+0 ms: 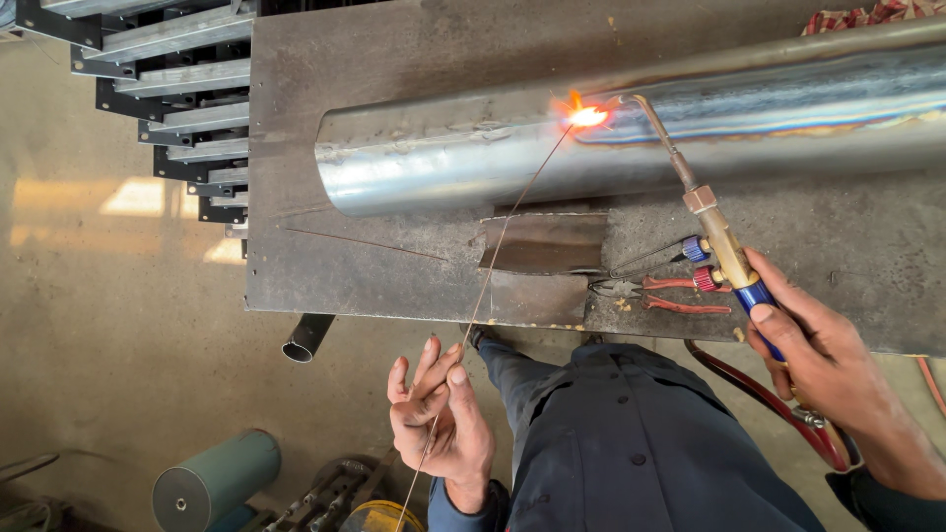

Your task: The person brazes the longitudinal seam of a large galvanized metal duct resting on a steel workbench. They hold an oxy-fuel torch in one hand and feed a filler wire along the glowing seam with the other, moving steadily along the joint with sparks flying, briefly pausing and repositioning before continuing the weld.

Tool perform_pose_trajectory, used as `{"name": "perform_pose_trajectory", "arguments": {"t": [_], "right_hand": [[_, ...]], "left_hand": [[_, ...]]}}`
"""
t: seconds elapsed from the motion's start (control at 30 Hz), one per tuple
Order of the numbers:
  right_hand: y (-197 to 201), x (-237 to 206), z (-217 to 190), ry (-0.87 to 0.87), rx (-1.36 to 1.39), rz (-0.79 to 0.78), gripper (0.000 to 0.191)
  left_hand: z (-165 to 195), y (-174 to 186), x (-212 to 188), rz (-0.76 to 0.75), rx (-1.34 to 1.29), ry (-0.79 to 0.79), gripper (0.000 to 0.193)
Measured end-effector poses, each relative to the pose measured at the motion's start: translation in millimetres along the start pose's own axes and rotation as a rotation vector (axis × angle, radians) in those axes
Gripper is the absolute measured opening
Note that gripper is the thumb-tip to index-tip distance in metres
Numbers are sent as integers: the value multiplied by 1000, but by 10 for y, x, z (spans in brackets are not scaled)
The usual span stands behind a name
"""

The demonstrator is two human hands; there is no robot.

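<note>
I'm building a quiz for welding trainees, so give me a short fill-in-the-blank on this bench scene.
1. The right hand holds a brass torch whose flame plays on a shiny metal ____.
2. The left hand pinches a thin filler ____ that runs up to the flame.
3. The pliers lying on the steel table have ____ handles.
4. The hose below the right hand is ____.

Missing words: pipe; rod; red; red
</note>
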State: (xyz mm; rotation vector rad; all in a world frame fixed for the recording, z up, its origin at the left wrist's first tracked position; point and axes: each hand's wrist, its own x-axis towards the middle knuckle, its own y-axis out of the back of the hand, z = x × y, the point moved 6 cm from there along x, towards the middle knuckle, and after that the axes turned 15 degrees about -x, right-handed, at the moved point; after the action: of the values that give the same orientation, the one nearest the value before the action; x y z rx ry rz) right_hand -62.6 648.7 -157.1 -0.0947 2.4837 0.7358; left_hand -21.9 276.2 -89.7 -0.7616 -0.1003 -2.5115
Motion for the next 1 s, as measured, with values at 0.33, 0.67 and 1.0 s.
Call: {"name": "perform_pose_trajectory", "arguments": {"t": [0.33,0.67,1.0], "right_hand": [[-13,-10,-118,-79,-7,15,59],[-34,1,-192,-75,-8,8,59],[-42,8,-207,-61,-3,8,59]], "left_hand": [[35,8,23,4,46,10,25],[21,-3,33,4,54,10,27],[20,-3,38,7,53,19,27]]}}
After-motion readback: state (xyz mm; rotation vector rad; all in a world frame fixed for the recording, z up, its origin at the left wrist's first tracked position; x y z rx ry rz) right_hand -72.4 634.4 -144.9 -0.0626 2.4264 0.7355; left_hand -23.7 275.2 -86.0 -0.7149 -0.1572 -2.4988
